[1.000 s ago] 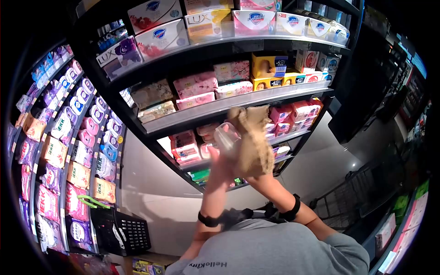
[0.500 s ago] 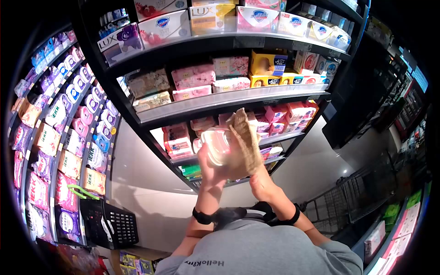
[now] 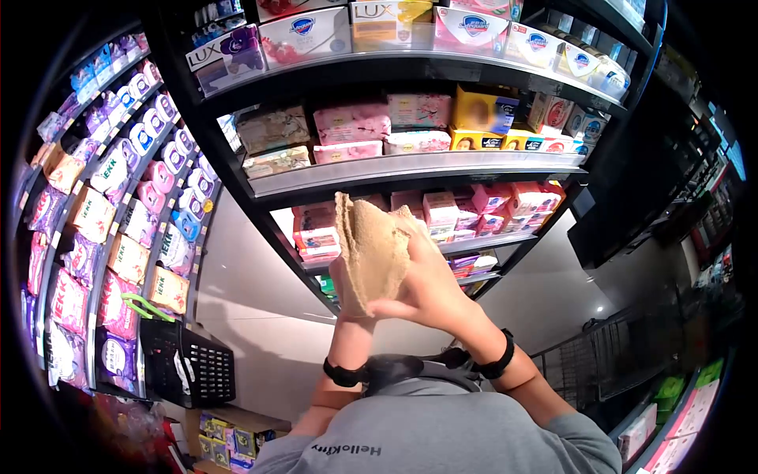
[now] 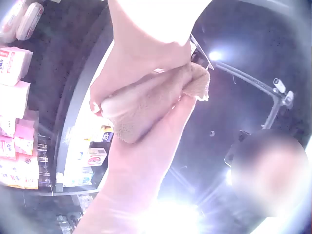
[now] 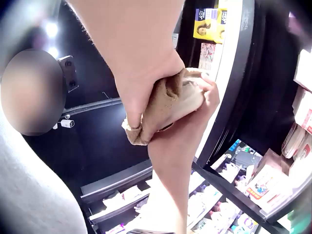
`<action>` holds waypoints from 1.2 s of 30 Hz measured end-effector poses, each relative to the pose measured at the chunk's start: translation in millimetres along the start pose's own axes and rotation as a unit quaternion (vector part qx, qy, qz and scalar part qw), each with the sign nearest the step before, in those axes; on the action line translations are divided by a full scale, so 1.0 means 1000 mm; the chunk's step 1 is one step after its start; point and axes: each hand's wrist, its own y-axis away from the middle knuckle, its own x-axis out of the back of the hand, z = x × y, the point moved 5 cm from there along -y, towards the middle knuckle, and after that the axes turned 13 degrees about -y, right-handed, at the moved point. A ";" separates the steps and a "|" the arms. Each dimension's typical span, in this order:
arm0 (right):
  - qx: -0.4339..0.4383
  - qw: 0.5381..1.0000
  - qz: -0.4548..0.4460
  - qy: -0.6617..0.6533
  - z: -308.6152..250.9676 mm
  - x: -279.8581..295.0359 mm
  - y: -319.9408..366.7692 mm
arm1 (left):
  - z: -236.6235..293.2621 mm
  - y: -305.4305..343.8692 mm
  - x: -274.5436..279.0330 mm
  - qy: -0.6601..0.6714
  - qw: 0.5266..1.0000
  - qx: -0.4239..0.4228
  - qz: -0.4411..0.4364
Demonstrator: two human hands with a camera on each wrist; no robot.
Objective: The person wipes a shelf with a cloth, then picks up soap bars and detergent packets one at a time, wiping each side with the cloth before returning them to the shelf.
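A tan cloth is held up in front of the chest, draped over a pale plastic container that it hides in the head view. My left hand grips the container from the left, its fingertips curling over the far end in the right wrist view. From the other side my right hand holds the cloth against the container, the thumb pressed along the lower edge of the fabric. In the left wrist view, both hands close around the cloth-wrapped bundle.
Ahead stands a black shelf unit with boxed soaps and pink packs. Another shelf of bagged detergents runs along the left. A black basket stands on the floor at lower left; a wire cart is at right.
The cloth has moved left, from beside the container to over it, and now covers it in the head view. My right hand has come up and across with the cloth.
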 end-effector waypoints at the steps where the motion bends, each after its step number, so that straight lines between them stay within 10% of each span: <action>1: -0.010 1.000 0.008 -0.025 0.004 -0.001 0.002 | 0.005 -0.006 -0.005 -0.010 0.999 -0.038 -0.018; 2: -0.009 0.999 0.011 -0.029 0.007 -0.004 0.007 | 0.013 0.004 -0.005 -0.220 0.953 -0.047 0.202; 4: -0.006 0.999 0.040 0.024 0.011 -0.007 0.020 | -0.001 0.010 0.030 0.037 0.996 -0.009 0.080; 10: -0.066 0.991 0.111 -0.037 0.032 -0.013 0.057 | 0.008 0.012 0.004 -0.050 0.993 -0.077 0.073; 14: 0.007 0.973 0.231 -0.003 0.023 -0.004 0.060 | 0.004 0.014 -0.009 0.136 0.984 -0.112 -0.041; 16: -0.020 0.964 0.258 -0.059 0.035 -0.003 0.071 | 0.008 0.007 -0.015 -0.152 0.987 -0.046 -0.012; 22: -0.067 0.947 0.295 -0.108 0.049 0.005 0.086 | 0.001 0.003 -0.012 -0.178 0.983 0.002 -0.039; 30: -0.312 0.771 0.309 -0.461 0.072 -0.012 0.088 | -0.009 0.007 -0.026 -0.410 0.896 -0.129 -0.110; 36: -0.204 0.747 0.419 -0.473 0.072 0.011 0.093 | -0.009 0.010 -0.031 -0.458 0.874 -0.078 -0.139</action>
